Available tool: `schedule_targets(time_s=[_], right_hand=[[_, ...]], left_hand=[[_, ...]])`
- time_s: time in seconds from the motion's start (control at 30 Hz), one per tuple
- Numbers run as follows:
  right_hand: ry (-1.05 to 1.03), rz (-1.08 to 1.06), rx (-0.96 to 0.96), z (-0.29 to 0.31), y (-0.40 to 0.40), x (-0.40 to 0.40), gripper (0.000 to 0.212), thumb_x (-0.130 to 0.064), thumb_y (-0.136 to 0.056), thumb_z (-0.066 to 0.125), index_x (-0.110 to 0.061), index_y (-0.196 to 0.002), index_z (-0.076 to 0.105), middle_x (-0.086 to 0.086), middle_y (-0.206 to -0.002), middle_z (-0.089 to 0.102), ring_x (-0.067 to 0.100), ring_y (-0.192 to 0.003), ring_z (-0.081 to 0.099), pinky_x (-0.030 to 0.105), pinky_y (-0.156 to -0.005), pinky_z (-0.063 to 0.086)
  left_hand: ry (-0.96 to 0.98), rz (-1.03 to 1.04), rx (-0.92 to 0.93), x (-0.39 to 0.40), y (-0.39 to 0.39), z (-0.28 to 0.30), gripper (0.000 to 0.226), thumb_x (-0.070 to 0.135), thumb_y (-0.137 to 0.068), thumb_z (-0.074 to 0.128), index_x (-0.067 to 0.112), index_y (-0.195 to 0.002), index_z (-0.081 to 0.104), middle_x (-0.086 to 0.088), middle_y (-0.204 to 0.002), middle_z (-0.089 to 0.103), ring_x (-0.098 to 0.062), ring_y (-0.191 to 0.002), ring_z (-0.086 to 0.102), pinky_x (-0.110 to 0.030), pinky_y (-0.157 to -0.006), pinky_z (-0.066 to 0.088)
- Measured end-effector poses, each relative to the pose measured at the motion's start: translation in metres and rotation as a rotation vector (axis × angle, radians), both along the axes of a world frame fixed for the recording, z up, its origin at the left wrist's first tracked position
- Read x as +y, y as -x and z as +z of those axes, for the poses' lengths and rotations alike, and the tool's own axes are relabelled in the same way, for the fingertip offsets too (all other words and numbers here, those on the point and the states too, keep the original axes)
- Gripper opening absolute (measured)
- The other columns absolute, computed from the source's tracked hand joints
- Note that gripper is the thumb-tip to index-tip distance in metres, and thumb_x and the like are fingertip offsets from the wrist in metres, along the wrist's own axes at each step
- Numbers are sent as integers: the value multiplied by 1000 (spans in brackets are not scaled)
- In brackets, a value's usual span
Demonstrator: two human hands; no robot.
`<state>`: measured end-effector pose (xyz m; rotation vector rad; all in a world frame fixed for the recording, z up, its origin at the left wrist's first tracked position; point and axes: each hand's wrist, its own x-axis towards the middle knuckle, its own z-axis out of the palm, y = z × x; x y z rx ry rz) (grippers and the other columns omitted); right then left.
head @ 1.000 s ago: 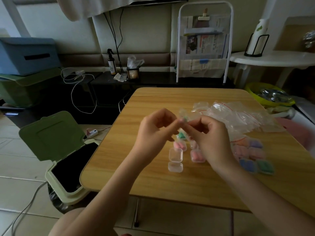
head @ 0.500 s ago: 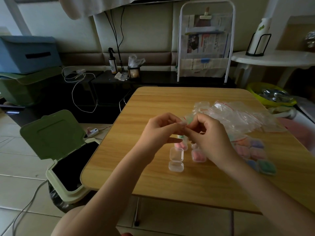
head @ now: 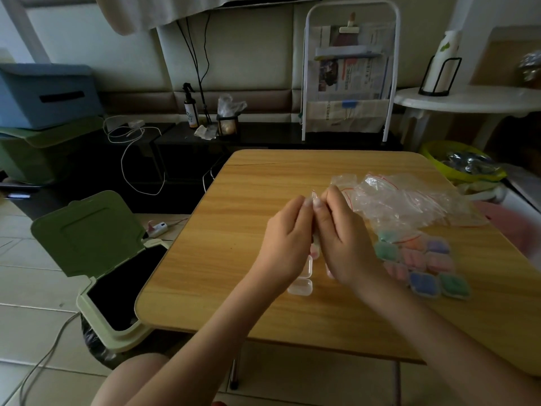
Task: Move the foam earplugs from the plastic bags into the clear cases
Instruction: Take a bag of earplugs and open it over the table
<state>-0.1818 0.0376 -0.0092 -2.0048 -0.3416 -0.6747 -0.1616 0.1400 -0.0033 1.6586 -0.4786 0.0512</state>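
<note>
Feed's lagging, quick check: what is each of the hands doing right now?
Left hand: fingertips pinching a small plastic bag above the table.
Right hand: pinching the same small plastic bag from the other side.

My table (head: 234, 259) is yellow-brown wood grain; the bags (head: 409, 200) are clear with red strips; the filled cases (head: 424, 268) show green, pink, purple, blue; the bin lid (head: 87, 230) is green
</note>
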Motion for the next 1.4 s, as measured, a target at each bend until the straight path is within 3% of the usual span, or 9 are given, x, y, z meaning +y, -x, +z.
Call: schedule_targets(time_s=[0.27,0.4,0.53,0.77,1.0,1.07,1.17,1.27,1.4], right_hand=[[211,-225,-79,-7,-6,-2,31,-43,-99,23,-22,-83,39,-12,-47,39,8,-40,45,17,-40,27],[305,-395,-104,-6,-5,-7,29,-37,-99,32,-18,-80,43,-12,-46,36,8,-38,39,23,-41,21],[376,-497,-169,1,-3,-10,24,-29,-97,44,-17,-76,43,-13,-48,32,10,-38,35,21,-38,20],[686,-386,-220,11,-4,-21,16,-2,-75,75,-13,-82,65,5,-97,54,16,-81,49,10,-44,15],[502,-235,155,10,-5,-23,20,-16,-92,46,-17,-85,64,-10,-125,48,10,-75,53,25,-51,37],[371,-210,164,10,-5,-23,30,-38,-97,43,-21,-105,67,-11,-123,50,7,-71,57,27,-57,45],[148,-152,205,12,-6,-23,57,-61,-84,40,-33,-131,55,-10,-116,51,13,-69,60,37,-66,56],[9,-103,231,15,-9,-26,55,-54,-82,49,-35,-134,51,-8,-121,51,13,-71,60,28,-66,57],[-123,-29,270,16,-9,-26,37,-45,-90,48,-38,-125,58,-18,-106,53,21,-61,50,25,-50,49]], left_hand=[[-214,239,-393,-8,-9,-8,35,16,-98,40,24,-64,36,12,-56,38,-4,-49,37,-12,-48,25],[-268,354,-469,-10,-14,-11,30,34,-92,31,20,-65,35,12,-56,35,-6,-49,32,-14,-48,25],[-296,371,-502,-6,-16,-10,31,23,-92,39,27,-64,27,14,-57,32,-4,-49,29,-15,-48,27],[-344,432,-614,-1,-18,-11,36,34,-94,32,11,-72,47,5,-59,45,-13,-47,39,-25,-42,31],[-408,403,-942,-11,-4,-11,28,17,-93,43,7,-70,53,4,-59,45,-8,-49,29,-22,-40,23],[-340,370,-830,-9,-5,-9,28,22,-95,41,12,-71,49,6,-58,44,-8,-46,33,-23,-39,28],[-89,366,-360,-1,-7,4,24,28,-97,43,19,-75,47,3,-64,51,-7,-52,44,-20,-47,38],[-45,397,-10,14,-23,12,12,29,-96,50,20,-90,56,2,-85,59,-8,-74,54,-18,-62,45],[142,76,338,29,-34,17,13,24,-93,56,15,-97,65,1,-93,68,-13,-87,64,-24,-74,52]])
